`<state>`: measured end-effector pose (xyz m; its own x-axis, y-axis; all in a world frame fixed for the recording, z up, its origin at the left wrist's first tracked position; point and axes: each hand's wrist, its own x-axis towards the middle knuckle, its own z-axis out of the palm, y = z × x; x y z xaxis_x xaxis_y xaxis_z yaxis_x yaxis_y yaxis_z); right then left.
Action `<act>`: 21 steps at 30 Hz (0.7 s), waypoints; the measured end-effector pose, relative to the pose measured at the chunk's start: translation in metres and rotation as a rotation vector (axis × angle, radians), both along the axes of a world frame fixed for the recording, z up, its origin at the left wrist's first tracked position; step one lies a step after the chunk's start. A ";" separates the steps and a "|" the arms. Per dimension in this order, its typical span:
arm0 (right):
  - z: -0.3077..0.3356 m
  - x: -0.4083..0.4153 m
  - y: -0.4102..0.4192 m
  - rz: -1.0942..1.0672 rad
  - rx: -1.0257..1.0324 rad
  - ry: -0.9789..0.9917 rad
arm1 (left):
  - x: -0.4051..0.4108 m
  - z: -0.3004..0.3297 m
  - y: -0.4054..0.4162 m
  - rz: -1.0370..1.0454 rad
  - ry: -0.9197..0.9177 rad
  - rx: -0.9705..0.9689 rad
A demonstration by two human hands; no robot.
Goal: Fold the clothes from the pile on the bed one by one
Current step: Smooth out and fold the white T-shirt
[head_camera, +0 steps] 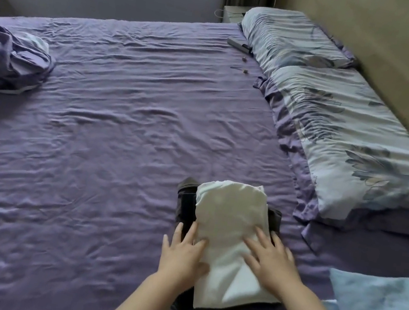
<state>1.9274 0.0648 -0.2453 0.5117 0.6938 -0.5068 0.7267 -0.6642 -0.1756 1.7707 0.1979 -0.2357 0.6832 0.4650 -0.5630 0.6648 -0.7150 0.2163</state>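
Your left hand (185, 251) and right hand (271, 261), fingers flat and gripping nothing, press the folded white garment (228, 219) onto the dark folded clothes (185, 205) at six o'clock, likely smoothing the stack.

Dark garment (185, 205) mostly hidden under white folded cloth (228, 238); small bedside items (243, 66) unidentifiable.

hands: left (184, 254), right (271, 260) flat on folded white garment (229, 227) | beneath: dark garment (185, 202)
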 end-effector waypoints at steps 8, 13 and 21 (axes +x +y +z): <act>0.031 -0.038 0.001 -0.051 0.090 -0.105 | -0.039 0.014 -0.013 0.080 -0.086 -0.033; 0.072 -0.095 -0.010 0.000 0.133 -0.106 | -0.085 0.055 -0.029 0.026 -0.152 0.012; 0.144 -0.217 -0.042 0.021 0.145 -0.123 | -0.180 0.124 -0.059 -0.122 -0.187 0.133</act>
